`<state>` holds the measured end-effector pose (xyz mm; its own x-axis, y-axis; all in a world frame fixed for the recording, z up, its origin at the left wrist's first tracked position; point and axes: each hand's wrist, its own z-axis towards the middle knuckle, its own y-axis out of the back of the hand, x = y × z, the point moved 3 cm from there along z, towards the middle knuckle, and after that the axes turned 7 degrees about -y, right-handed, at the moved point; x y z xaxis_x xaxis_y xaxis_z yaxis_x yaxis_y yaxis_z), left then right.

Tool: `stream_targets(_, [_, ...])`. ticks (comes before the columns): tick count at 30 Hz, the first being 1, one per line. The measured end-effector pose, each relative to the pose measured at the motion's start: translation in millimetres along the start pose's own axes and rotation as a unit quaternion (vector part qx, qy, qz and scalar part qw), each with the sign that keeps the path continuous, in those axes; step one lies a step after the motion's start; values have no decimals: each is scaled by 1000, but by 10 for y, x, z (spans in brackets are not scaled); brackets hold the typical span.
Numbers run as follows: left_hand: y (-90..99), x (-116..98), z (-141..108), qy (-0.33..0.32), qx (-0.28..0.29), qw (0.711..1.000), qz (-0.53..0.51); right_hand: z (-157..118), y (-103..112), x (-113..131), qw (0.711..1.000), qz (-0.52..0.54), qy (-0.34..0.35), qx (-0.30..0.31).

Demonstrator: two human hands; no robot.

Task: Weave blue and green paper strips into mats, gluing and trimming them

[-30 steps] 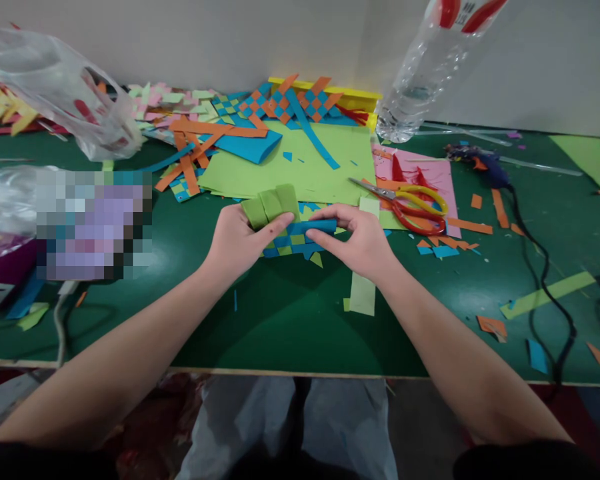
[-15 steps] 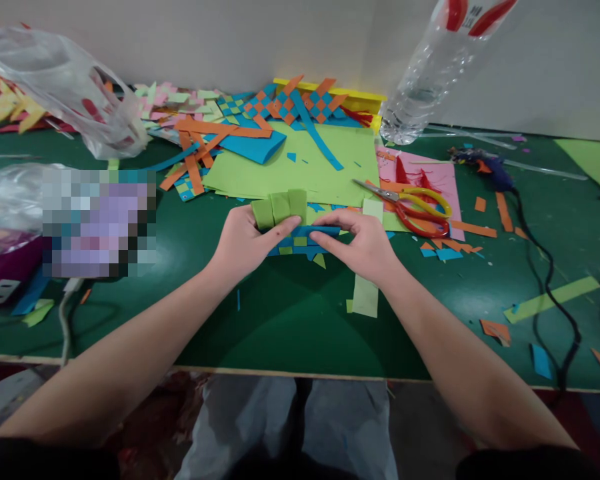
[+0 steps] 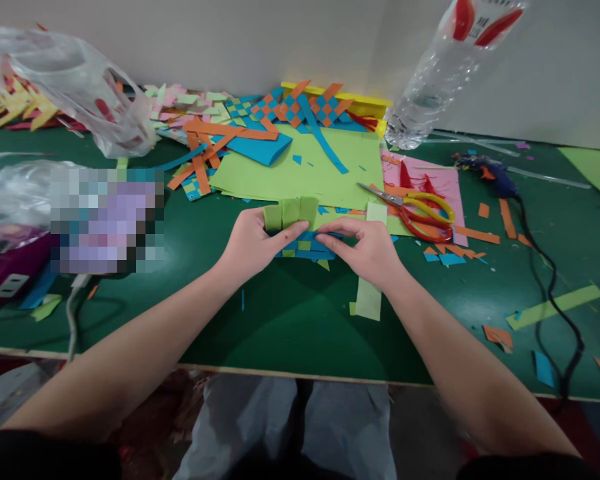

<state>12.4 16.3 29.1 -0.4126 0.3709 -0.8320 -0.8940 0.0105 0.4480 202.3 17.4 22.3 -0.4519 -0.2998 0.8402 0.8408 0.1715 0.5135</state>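
Note:
A woven piece of blue and green paper strips (image 3: 300,245) is held above the front of the green table. My left hand (image 3: 250,247) is closed on its left side, thumb pressed on top, with several upright green strip ends (image 3: 291,212) standing behind the thumb. At the right end, the thumb and fingers of my right hand (image 3: 369,248) pinch a blue paper strip (image 3: 339,235) of the weave. My fingers partly cover the piece. A pale green strip (image 3: 369,303) lies beneath my right hand.
Scissors (image 3: 410,205) with yellow and red handles lie right of my hands, beside a corded glue gun (image 3: 500,179). Behind are green paper sheets (image 3: 300,177), woven pieces (image 3: 295,107) and a water bottle (image 3: 430,87). A phone (image 3: 115,227) and plastic bag (image 3: 105,107) are left.
The blue strip at the right end of the weave now lies flatter under my right fingers. The whole view has shifted slightly; both hands keep their hold.

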Motion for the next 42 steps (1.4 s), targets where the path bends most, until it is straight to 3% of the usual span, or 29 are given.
stream_targets(15, [1,15,7,10,7,1000,-15,0,6,-1,1000,-7,-2,2])
stream_targets(26, [36,69,22,30,-25,999,-15,5,25,9,1000,-18,2,1])
stream_targets(32, [47,95,35,39,-51,997,-45,15,62,7,999,-27,15,-37])
stream_targets(42, [39,91,24,28,-73,995,-65,6,55,42,1000,-24,5,-11])
